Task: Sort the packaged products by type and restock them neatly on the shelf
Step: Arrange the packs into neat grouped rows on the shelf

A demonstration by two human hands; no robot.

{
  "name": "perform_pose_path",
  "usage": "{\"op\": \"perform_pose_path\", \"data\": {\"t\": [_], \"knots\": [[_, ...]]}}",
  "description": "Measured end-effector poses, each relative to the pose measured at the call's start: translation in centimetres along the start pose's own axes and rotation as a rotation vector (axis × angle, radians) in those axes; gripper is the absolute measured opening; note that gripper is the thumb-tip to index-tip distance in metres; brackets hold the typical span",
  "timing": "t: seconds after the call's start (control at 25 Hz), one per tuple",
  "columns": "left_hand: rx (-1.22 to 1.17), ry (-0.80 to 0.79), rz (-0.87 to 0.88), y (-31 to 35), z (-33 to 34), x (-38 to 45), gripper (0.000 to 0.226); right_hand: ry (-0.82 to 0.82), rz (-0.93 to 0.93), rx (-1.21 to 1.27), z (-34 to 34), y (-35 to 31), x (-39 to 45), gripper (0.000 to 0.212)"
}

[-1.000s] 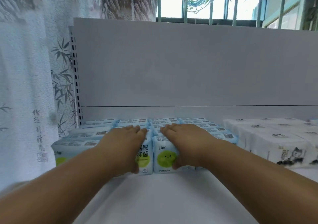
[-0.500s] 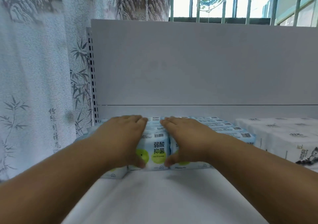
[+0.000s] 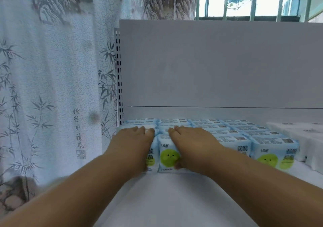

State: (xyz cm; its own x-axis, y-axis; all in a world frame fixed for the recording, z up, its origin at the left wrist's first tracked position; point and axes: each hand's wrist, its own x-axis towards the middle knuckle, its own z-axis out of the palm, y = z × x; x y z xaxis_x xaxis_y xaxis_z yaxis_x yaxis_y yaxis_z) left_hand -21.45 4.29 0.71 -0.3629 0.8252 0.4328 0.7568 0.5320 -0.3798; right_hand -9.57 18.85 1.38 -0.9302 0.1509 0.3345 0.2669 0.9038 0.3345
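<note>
Overhead and to the left, a pale curtain [image 3: 52, 87] printed with bamboo and mountains hangs beside the shelving, and a barred window [image 3: 253, 1] shows at the far top right. Next in size, the grey back panel [image 3: 218, 64] of the shelf unit rises behind the goods, with a slotted upright [image 3: 118, 80] along its left edge. Below it the white shelf [image 3: 174, 200] runs from near to far.

On the shelf, pale blue packs [image 3: 244, 134] with green round faces stand in tidy rows from the back panel forward, filling the left and middle part. Just to their right sit white tissue packs [image 3: 305, 139], touching or nearly touching the blue rows.

Both bare forearms reach in from the near edge. The left hand [image 3: 134, 144] lies over the leftmost front pack [image 3: 151, 157], fingers draped on its top and palm covering most of its face. The right hand [image 3: 190, 144] rests on the neighbouring front pack [image 3: 167, 155], fingers straight over the top, thumb curling against the printed front near the green face. The two hands sit side by side, a narrow gap between them, pressing on the packs rather than closing round them.
</note>
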Motion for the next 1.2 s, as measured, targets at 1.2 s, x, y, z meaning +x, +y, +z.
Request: {"op": "perform_pose_path", "data": {"t": [1.2], "knots": [[-2.155,0.021,-0.772,-7.1,2.7,-2.2,0.073,-0.146,-0.031,-0.048,-3.9,-7.4,6.6,0.074]]}}
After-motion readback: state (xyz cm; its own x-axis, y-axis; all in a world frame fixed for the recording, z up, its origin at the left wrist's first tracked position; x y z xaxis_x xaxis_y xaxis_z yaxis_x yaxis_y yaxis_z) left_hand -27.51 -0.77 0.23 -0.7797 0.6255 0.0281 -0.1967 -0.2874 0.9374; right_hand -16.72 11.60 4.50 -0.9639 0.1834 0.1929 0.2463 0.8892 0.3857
